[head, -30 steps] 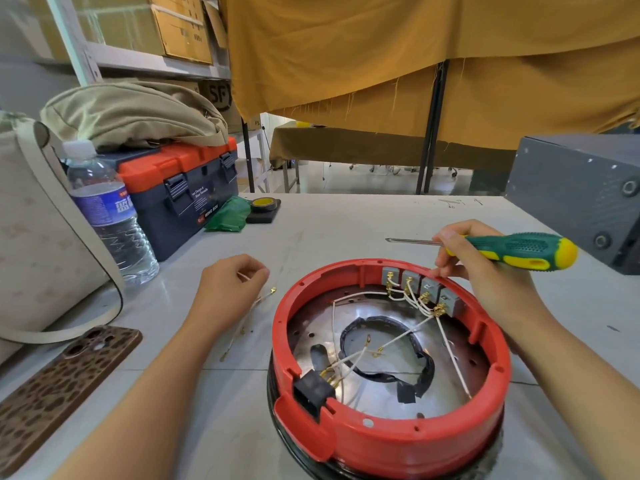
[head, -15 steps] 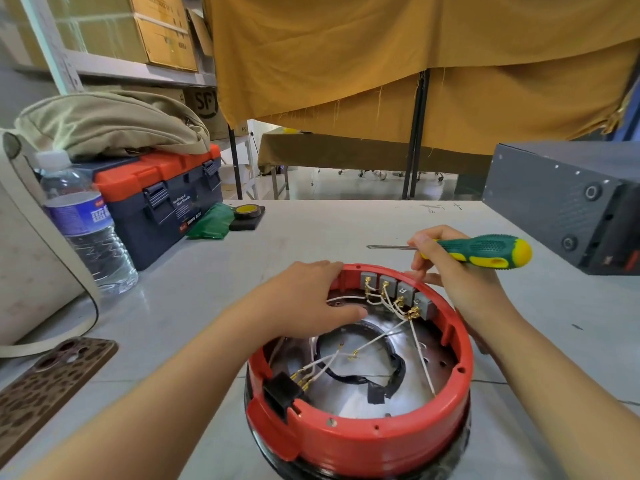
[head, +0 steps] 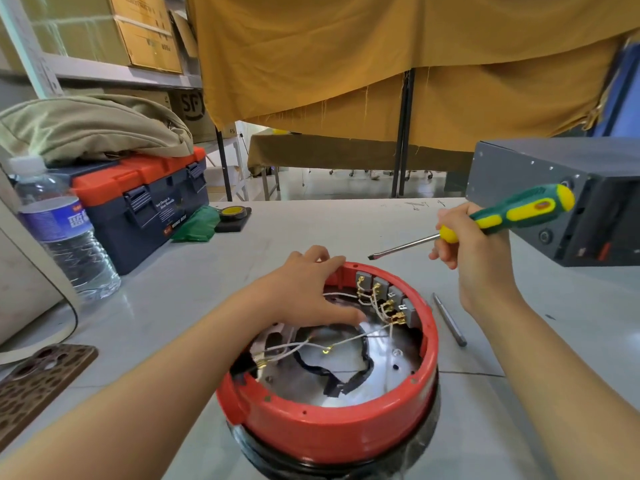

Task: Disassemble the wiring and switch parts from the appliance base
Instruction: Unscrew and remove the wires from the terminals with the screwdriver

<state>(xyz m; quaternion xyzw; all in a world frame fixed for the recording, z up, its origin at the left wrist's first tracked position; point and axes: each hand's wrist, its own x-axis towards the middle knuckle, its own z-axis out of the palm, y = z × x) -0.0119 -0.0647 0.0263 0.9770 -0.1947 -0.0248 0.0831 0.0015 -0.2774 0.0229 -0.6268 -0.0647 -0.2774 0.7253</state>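
Hands at the open red base, wiring not yet out.

The red base point(head: 329, 434) stands on the grey bench point(head: 194, 282) just in front of the person; it looks stiff and rather heavy, so I think it is best held by its rim. The left hand point(head: 304, 296) lies over the far rim with fingers spread and relaxed, reaching inside and holding nothing. The right hand point(head: 474, 244) hovers above the bench beyond the base, its fingers curled around a green and yellow screwdriver point(head: 491, 220). The grey switch blocks point(head: 388, 296) sit in a row inside the far wall (stiff, probably clipped in). The thin white wires point(head: 332, 344) are soft and fragile; better to pull at the brass ends. A metal rod point(head: 450, 320) lies beside the base, a toolbox point(head: 145, 199) and yellow curtains point(head: 381, 57) stand farther back.
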